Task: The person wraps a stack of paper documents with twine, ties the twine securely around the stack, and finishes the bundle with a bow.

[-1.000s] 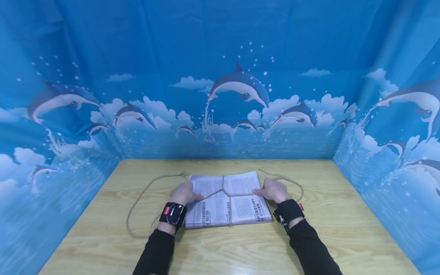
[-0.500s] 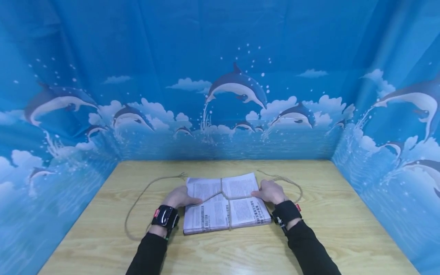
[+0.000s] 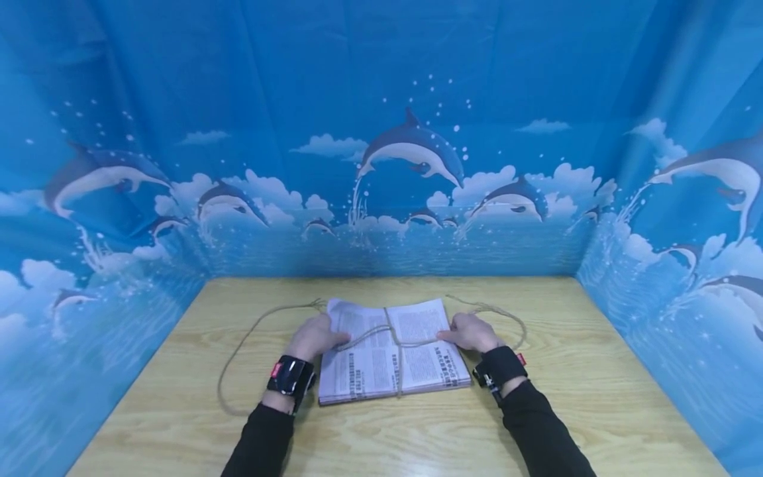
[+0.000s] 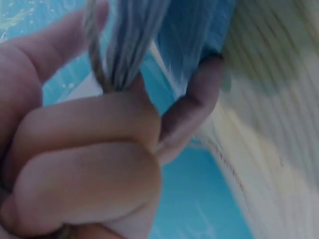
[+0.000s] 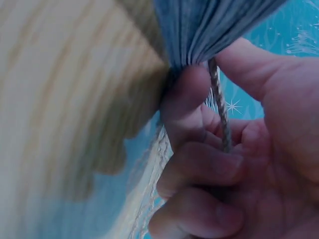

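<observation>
While pinching flat white printed-paper stack (image 3: 371, 363) with left hand (image 3: 312, 338) and right hand (image 3: 473, 333), could skew it by tugging tan fibre twine (image 3: 411, 345) unevenly.

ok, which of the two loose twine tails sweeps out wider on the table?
The left twine tail: it arcs well out from the left hand across the tabletop, whereas the right twine tail bends back close beside the right hand.
</observation>
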Motion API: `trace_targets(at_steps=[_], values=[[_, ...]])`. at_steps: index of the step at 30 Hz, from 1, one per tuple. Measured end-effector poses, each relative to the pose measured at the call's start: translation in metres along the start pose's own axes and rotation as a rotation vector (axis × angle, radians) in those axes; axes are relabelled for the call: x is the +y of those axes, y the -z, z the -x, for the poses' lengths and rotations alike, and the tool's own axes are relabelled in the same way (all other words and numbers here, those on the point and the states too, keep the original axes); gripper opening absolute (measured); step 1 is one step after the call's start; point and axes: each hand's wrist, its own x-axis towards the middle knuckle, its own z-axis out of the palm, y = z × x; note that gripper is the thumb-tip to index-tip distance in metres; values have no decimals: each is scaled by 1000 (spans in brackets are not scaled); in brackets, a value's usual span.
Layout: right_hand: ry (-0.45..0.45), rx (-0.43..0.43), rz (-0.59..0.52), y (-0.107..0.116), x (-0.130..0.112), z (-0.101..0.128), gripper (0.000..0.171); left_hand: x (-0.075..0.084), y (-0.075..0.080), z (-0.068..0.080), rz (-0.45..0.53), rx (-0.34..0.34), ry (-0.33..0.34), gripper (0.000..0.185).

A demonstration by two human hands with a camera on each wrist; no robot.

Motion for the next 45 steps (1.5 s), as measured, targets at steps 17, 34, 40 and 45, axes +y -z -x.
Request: trace_targets(at_steps=[17,34,40,45], values=[[-35,13,-9,-2,-5,1,37,-28,8,-12,614,-242,34,85],[-11,8,-72,-5,-2,2,35,-42,6,-9,564,-436,-191,80],[21,1,-102,-4,3,-1,33,-51,2,-15,518,-381,-223,73],[58,0,-110,-2,5,-1,35,-55,5,-18,602,-427,-228,52]])
